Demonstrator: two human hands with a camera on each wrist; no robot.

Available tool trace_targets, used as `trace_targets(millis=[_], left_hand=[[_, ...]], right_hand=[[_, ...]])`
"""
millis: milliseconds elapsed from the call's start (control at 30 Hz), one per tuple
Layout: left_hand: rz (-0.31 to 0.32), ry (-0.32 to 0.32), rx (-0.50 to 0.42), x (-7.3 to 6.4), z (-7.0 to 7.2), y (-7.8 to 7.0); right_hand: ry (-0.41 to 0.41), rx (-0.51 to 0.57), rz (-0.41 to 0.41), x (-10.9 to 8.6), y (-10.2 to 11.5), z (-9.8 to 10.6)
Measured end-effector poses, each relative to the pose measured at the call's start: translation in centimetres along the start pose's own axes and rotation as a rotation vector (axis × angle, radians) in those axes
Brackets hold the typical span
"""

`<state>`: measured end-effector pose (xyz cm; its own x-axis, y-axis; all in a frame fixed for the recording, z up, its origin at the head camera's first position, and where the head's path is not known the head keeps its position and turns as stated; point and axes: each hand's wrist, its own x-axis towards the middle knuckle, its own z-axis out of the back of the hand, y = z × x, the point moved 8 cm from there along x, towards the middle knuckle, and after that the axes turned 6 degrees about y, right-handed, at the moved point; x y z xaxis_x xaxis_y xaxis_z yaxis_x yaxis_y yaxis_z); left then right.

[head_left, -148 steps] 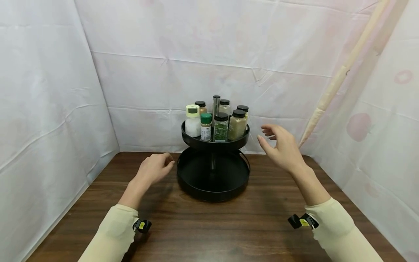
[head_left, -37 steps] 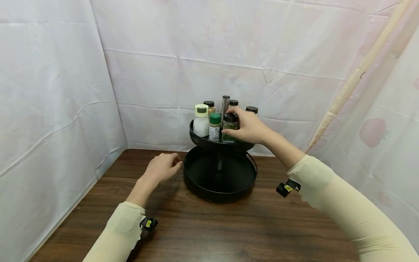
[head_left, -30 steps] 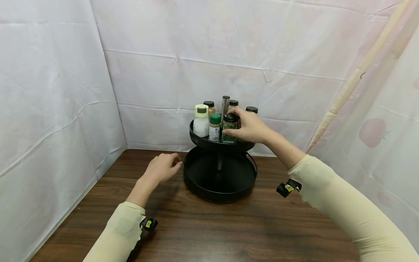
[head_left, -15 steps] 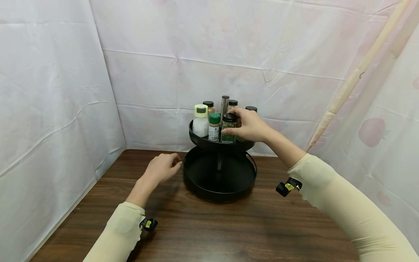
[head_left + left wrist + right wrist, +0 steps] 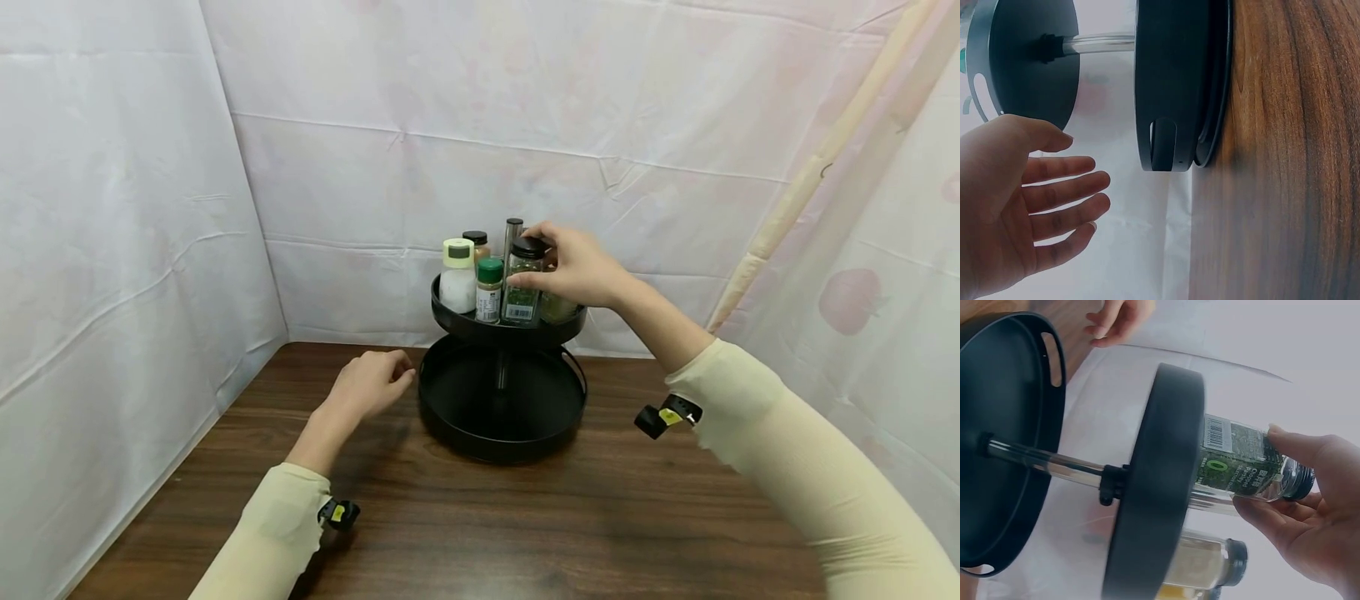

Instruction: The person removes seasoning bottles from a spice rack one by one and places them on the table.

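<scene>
My right hand (image 5: pixel 581 268) grips a glass jar of dried green herbs (image 5: pixel 520 307) near its black lid, thumb on one side and fingers on the other. The jar stands slightly raised over the upper tray (image 5: pixel 487 332) of a black two-tier turntable; in the right wrist view its label (image 5: pixel 1217 434) with a barcode shows, and its base is hidden behind the tray rim. Left of the lower tray (image 5: pixel 495 448), my left hand (image 5: pixel 366 385) hovers with loosely bent fingers, holding nothing. The left wrist view shows that hand (image 5: pixel 1035 200) apart from the turntable.
Beside the herb jar are a small green-capped spice bottle (image 5: pixel 488 302) and a white shaker with a pale yellow lid (image 5: pixel 457 279). Behind stand a black-lidded jar (image 5: pixel 476 239) and the metal pole (image 5: pixel 513 229). A tan powder jar (image 5: pixel 1200 559) sits close by. White cloth (image 5: pixel 375 192) surrounds the wooden table (image 5: pixel 480 533).
My right hand came in from the right and took hold of the herb jar. In the last half second, hand and jar have risen a little. My left hand has stayed in place.
</scene>
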<state>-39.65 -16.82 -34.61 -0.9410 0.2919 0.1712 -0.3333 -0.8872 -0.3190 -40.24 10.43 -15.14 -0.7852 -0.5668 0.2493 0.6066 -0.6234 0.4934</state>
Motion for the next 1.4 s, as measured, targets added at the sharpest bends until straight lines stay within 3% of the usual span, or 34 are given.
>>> trace_targets(millis=[300, 867, 1200, 1400], left_hand=[[-0.001, 0.008, 0.002, 0.0, 0.2, 0.4], [0.003, 0.005, -0.004, -0.1, 0.2, 0.6], [0.004, 0.019, 0.003, 0.0, -0.1, 0.6], [0.001, 0.008, 0.001, -0.1, 0.1, 0.6]], right_hand=[[-0.031, 0.043, 0.049, -1.1, 1.2, 1.5], [-0.06, 0.149, 0.13, -5.3, 1.5, 1.4], [-0.061, 0.069, 0.122, -8.1, 1.3, -0.4], [-0.071, 0.01, 0.16, -9.4, 1.1, -1.7]])
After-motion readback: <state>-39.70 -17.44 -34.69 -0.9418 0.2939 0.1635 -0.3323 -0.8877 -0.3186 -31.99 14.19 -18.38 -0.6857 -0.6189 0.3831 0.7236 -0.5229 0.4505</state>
